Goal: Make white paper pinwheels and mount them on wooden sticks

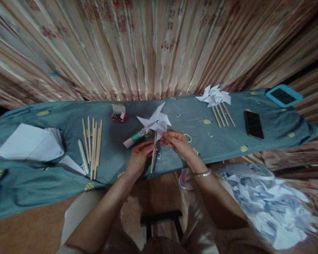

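A white paper pinwheel [155, 120] with a round pin at its centre is held up over the table, on a thin wooden stick [153, 160]. My left hand [139, 157] is closed, pinching that stick below the blades. With its fingers pinched at the lower blade, next to the stick, my right hand [178, 142] also holds the pinwheel; its fingertips are partly hidden by the paper. Just behind my left hand lies a green and white glue stick [134, 138]. Scissors with a yellow-green handle [188, 138] lie partly hidden behind my right hand.
On the green cloth [228, 148] are an open red box [119, 115], several wooden sticks [95, 148], a white pen [83, 156] and stacked paper [29, 141]. Several pinwheels [214, 96], a phone [253, 124] and a blue-framed tablet [283, 95] lie right. A bag of paper scraps [270, 204] stands below.
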Available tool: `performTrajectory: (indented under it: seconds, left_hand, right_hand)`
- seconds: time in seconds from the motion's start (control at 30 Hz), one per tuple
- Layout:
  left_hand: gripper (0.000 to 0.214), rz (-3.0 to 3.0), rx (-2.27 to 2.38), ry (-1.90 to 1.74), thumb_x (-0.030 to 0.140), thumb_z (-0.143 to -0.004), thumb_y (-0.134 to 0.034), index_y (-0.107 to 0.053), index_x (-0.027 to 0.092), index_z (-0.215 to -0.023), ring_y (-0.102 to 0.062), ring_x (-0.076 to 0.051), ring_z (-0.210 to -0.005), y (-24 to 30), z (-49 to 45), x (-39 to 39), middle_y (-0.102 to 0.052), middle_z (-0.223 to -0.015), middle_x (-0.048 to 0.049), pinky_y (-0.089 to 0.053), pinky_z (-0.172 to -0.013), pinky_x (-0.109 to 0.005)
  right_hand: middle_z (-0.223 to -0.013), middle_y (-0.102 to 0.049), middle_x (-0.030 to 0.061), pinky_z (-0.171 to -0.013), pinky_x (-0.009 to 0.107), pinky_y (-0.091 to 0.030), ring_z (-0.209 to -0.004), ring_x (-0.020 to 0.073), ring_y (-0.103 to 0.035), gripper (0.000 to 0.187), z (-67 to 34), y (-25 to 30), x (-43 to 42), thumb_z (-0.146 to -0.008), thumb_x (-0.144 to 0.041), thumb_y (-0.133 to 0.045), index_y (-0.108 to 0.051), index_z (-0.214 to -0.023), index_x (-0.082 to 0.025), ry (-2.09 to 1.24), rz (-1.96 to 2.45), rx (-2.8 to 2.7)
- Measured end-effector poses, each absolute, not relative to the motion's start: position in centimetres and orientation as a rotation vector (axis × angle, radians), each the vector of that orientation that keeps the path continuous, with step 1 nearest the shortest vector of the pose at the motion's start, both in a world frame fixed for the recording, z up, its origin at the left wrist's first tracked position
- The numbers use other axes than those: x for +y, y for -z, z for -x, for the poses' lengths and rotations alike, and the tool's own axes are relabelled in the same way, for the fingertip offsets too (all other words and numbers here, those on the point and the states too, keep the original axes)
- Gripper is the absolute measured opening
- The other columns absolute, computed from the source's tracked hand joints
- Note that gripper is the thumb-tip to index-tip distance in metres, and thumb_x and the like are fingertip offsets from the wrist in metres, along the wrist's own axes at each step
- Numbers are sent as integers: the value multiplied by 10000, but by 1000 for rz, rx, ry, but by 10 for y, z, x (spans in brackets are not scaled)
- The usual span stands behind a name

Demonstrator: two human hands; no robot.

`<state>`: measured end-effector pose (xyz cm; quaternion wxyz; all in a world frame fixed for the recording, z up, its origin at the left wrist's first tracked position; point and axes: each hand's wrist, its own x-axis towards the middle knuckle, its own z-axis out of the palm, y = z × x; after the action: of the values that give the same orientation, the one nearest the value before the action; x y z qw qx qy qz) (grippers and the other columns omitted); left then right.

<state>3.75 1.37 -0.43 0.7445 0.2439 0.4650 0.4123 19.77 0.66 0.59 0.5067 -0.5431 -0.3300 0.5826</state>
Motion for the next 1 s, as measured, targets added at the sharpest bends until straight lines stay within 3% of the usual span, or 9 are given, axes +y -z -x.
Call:
performTrajectory:
  seconds: [0.27,0.53,0.7,0.87,1.0]
  left_hand:
    - [341,-543,977,-978,294,-459,-889,-750,159,-739,-637,-129,-694,5,-35,22,-725,-731,-20,-480,-727,-259]
    - [312,-540,939,-987,292,-476,-885,-760,163,-731,-624,-127,-672,-1,-34,20,-723,-704,-18,-466,-686,-251]
    - [352,-567,932,-983,316,-466,-906,-775,176,-762,-624,-116,-678,-1,-34,18,-731,-723,-12,-468,-678,-229]
    - [391,-625,956,-972,332,-474,-904,-777,169,-806,-650,-145,-785,0,-31,15,-742,-821,-37,-487,-764,-256]
    - [422,-624,971,-956,385,-437,-912,-768,164,-766,-651,-153,-771,0,-28,14,-732,-777,-37,-490,-780,-276]
  right_hand:
    - [-571,-657,-24,-511,219,-408,-514,87,-505,387,-180,2,-15,-658,-576,-784,-729,-644,-194,-1338,1355,-1118]
    - [-566,-651,-48,-556,214,-420,-533,81,-510,308,-162,0,-19,-540,-453,-874,-731,-629,-195,-1429,1295,-995]
    - [-558,-620,-43,-542,224,-398,-527,86,-494,307,-168,1,-20,-586,-464,-835,-696,-609,-191,-1393,1322,-1022]
    - [-588,-635,-27,-567,245,-401,-542,105,-512,288,-219,-8,-17,-679,-475,-750,-701,-659,-192,-1066,1572,-1210]
    - [-712,-723,19,-604,254,-407,-637,148,-620,237,-287,-24,-3,-824,-373,-615,-751,-782,-183,-561,2158,-1537]
